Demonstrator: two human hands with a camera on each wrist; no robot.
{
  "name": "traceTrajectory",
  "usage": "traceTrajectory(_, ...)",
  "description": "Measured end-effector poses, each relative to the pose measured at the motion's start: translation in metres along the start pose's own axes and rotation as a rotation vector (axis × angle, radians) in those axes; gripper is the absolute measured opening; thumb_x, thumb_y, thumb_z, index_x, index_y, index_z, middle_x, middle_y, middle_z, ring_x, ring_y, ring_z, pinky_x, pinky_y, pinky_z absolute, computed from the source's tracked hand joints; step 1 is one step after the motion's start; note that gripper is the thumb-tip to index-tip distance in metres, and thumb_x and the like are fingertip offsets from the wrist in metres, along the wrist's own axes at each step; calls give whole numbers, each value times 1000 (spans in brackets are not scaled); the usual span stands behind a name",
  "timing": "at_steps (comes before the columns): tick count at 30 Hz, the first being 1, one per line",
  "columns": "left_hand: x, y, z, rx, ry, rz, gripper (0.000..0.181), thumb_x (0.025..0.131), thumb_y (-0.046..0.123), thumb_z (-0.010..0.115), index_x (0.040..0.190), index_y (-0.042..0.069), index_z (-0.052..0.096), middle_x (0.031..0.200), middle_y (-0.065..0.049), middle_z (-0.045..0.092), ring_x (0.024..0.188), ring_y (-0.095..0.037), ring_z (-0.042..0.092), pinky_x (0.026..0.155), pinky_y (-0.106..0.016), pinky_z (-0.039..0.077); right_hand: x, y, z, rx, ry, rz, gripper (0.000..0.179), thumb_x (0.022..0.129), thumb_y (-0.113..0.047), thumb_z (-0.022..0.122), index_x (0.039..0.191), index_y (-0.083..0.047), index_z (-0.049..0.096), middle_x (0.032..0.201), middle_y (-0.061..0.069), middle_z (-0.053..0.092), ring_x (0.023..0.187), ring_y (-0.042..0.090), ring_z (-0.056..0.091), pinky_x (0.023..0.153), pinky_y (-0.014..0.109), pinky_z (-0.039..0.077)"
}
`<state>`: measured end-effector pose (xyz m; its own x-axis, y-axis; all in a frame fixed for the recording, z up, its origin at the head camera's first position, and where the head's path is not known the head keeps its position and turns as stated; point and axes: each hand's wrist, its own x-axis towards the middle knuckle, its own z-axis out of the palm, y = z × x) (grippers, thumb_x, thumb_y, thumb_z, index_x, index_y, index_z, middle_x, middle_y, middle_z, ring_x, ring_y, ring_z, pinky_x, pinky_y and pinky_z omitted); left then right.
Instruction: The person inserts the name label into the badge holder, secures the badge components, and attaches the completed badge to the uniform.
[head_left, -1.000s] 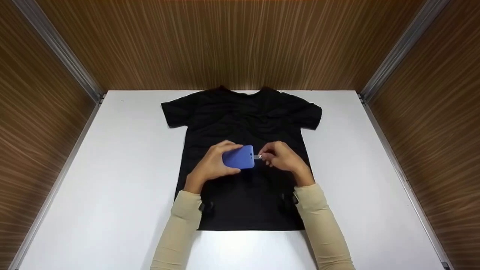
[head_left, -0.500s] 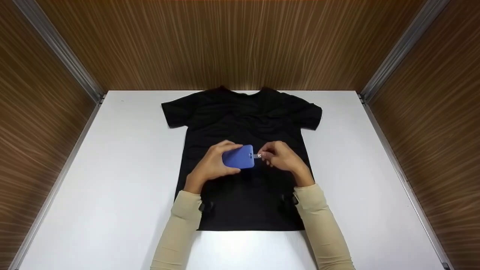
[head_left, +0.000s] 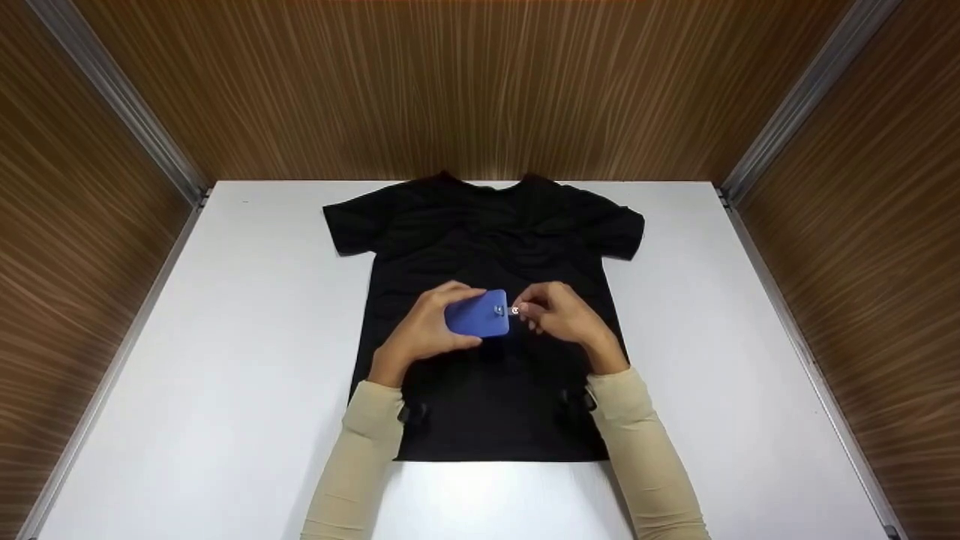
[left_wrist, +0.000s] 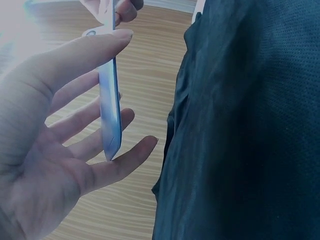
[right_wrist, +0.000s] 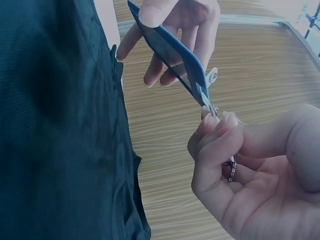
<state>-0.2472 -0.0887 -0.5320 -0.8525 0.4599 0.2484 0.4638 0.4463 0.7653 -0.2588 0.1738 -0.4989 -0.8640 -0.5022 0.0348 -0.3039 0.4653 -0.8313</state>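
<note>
Over the black T-shirt (head_left: 502,420), my left hand (head_left: 427,328) holds a blue badge holder (head_left: 474,315) by its long edges, thumb on one side and fingers on the other. In the left wrist view the badge holder (left_wrist: 109,105) appears nearly edge-on. My right hand (head_left: 564,313) pinches a clear badge strap (right_wrist: 204,94) with finger and thumb at the slotted end of the holder. A round snap (right_wrist: 212,75) on the strap sticks out on the holder's other side. Small metal beads (right_wrist: 232,170) hang below the right fingertips; what else that palm hides is out of sight.
The T-shirt lies spread flat on a white table (head_left: 247,337), neck toward the back. Wood-grain panels stand at the back (head_left: 480,90), left (head_left: 82,247) and right (head_left: 877,247), with metal rails in the corners.
My right hand has shifted slightly left toward the badge holder. The strap, earlier stretched out to the right, now has its snap end showing over the holder's face at the slot. Left hand stays put.
</note>
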Motion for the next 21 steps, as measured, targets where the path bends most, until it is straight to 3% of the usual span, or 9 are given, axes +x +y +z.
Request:
traceTrajectory(11,1,2,1,-4,0,-22,74,75,20,93,142,19,62,131,-7,66,114,-24,61,101,-47,52,-2,-6,0,26,23,-26,17,103,-4,58,99,8,70,86,27,68,64,12,59,59,20,53)
traceTrajectory(18,1,0,4,-88,-17,-31,73,77,18,91,142,14,58,140,-6,64,123,-23,62,106,-45,53,-2,-13,2,101,45,-12,15,102,-5,60,98,7,69,83,21,68,60,10,61,55,24,53)
traceTrajectory(21,1,1,5,-118,-34,-46,72,78,17,90,142,13,57,141,-8,64,128,-25,61,107,-45,53,-1,-14,3,127,50,-7,15,102,-4,61,97,7,69,84,26,68,59,9,61,55,26,54)
